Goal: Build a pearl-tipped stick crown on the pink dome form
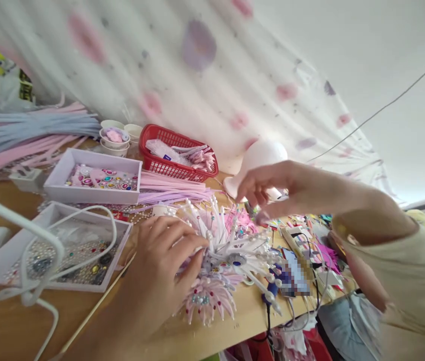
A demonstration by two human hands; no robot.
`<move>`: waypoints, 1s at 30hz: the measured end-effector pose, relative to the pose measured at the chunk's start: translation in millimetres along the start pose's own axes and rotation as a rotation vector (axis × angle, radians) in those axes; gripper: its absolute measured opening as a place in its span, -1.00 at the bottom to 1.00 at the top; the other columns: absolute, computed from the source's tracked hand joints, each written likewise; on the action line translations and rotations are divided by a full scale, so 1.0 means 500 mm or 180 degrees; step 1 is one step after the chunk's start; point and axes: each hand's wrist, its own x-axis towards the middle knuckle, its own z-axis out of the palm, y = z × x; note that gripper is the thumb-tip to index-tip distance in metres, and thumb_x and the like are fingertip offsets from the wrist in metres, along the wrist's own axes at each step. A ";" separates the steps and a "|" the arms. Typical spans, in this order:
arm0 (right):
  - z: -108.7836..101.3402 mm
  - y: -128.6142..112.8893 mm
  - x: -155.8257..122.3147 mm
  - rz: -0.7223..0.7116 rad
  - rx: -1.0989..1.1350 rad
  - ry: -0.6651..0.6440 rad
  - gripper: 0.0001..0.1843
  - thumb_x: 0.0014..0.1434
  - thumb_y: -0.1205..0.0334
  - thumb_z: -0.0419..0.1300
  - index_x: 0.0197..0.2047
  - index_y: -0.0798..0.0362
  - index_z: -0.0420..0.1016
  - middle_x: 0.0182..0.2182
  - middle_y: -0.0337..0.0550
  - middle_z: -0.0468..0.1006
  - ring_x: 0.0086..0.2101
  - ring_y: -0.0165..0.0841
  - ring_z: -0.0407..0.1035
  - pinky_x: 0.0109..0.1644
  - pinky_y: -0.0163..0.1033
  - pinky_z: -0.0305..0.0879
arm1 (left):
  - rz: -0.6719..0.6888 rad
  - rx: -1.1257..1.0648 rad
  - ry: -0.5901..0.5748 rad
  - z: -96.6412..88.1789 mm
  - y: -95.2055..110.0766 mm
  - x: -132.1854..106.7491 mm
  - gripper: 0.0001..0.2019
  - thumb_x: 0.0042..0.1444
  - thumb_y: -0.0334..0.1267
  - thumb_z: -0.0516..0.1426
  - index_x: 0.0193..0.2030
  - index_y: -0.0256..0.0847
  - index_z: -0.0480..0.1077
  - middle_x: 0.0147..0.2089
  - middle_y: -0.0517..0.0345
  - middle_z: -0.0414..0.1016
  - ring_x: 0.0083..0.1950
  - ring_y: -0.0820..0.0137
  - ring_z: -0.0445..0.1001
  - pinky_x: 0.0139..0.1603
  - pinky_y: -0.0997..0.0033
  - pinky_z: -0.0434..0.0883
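A chenille-stem flower decoration [235, 258] is at the front middle of the table. It has white, pearl-tipped petals round a blue gem, and a pink flower [206, 298] with red beads hangs at its lower side. My left hand [170, 250] is closed on the decoration's left side, the fingertips partly hidden among the petals. Above its right side, my right hand [268, 188] hovers with bent fingers and the thumb apart from them. I see nothing between them.
Two white boxes [92, 193] of beads and gems sit left. Behind are a red basket [178, 170], paper cups [114, 143] and blue and pink chenille stems [27, 125]. A white cable [50, 240] loops over the near box. A phone [297, 273] lies right, among clutter.
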 end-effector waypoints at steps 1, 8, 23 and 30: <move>0.006 -0.010 -0.022 -0.0018 -0.0164 -0.0027 -0.64 0.06 -0.08 0.36 -0.12 -0.09 0.59 -0.28 -0.20 0.59 -0.27 -0.31 0.45 -0.20 -0.21 0.35 | 0.0008 0.0030 0.0011 0.000 -0.002 -0.001 -0.83 0.20 -0.46 0.11 -0.24 -0.13 0.48 -0.27 0.16 0.55 -0.14 0.25 0.43 -0.03 0.07 0.28; 0.052 -0.023 -0.062 -0.0056 -0.0745 0.0141 -0.77 0.23 0.02 0.23 -0.23 -0.05 0.62 -0.33 -0.19 0.61 -0.37 -0.38 0.45 -0.28 -0.24 0.31 | -0.0055 0.0082 0.0031 -0.004 0.005 0.004 -0.86 0.21 -0.43 0.11 -0.21 -0.13 0.47 -0.23 0.13 0.52 -0.11 0.23 0.43 -0.03 0.07 0.30; 0.068 -0.025 -0.052 -0.0411 -0.1048 0.0231 -0.81 0.36 0.22 0.09 -0.17 0.02 0.52 -0.25 -0.14 0.62 -0.27 -0.32 0.48 -0.19 -0.20 0.29 | -0.0195 0.0275 -0.1159 0.032 0.020 0.099 -0.63 0.17 -0.31 0.16 0.12 0.04 0.46 0.21 -0.05 0.24 0.26 -0.01 0.19 0.22 -0.24 0.20; 0.088 0.007 -0.059 -0.0509 -0.0708 0.0513 -0.85 0.36 0.23 0.08 -0.14 0.03 0.47 -0.25 -0.14 0.63 -0.29 -0.34 0.48 -0.23 -0.22 0.33 | -0.0305 0.0062 -0.1120 0.035 0.026 0.102 -0.89 0.18 -0.20 0.19 -0.23 -0.04 0.57 0.14 0.08 0.46 0.26 0.04 0.21 0.23 -0.20 0.14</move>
